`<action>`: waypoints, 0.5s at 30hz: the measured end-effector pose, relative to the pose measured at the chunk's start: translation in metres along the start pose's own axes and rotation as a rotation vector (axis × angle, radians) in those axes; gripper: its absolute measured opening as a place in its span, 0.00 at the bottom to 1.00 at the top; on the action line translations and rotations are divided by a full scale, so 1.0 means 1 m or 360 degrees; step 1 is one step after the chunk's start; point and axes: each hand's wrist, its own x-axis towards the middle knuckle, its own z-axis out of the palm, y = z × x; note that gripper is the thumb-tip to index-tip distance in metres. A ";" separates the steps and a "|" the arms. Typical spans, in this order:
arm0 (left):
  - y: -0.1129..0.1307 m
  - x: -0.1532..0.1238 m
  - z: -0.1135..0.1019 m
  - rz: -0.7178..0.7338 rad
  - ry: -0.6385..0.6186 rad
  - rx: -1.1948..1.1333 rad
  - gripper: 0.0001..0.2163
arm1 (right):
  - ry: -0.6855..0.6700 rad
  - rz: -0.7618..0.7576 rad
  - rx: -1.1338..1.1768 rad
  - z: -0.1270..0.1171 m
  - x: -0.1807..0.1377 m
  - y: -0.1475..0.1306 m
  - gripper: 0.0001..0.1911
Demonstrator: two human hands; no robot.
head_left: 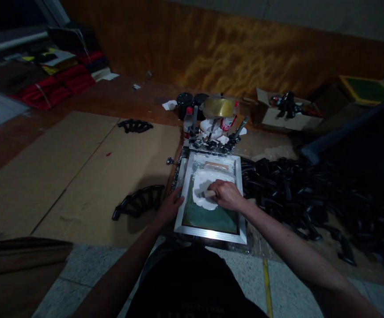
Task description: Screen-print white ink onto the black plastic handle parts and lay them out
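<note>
A screen-printing frame [244, 212] with a silver rim and green mesh lies in front of me. White ink [200, 179] is spread over the upper and middle part of its mesh. My right hand [226, 194] is closed around a pale squeegee [209, 193], whose lower edge is down in the ink. At the frame's left side, my left hand [172, 206] grips the rim, with its far fingers partly hidden. A flat strip [216, 166] lies across the far end of the mesh. Black hinge clamps [211, 145] stand behind the frame.
Black curved, ribbed parts [140, 201] lie on cardboard [79, 176] to the left; a large heap of black parts [287, 190] spreads to the right. Behind are a red-capped bottle [188, 121], a tape roll [220, 107] and an open box [284, 117]. Red bundles [55, 86] lie far left.
</note>
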 end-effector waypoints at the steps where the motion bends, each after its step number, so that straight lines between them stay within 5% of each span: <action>1: 0.001 0.000 0.000 -0.0007 0.0006 0.0000 0.30 | 0.0080 0.0026 -0.0018 0.006 -0.001 -0.001 0.12; 7: 0.005 -0.002 -0.001 0.0032 0.0058 0.0032 0.29 | 0.0075 -0.0125 0.0094 0.027 -0.017 -0.008 0.17; 12: 0.030 -0.011 -0.010 -0.0035 0.0008 -0.0053 0.33 | 0.0372 0.0275 0.0157 -0.026 0.028 0.012 0.25; 15: 0.061 -0.018 -0.019 0.0047 0.0113 -0.0057 0.25 | 0.0618 0.0510 0.0105 -0.062 0.040 0.047 0.30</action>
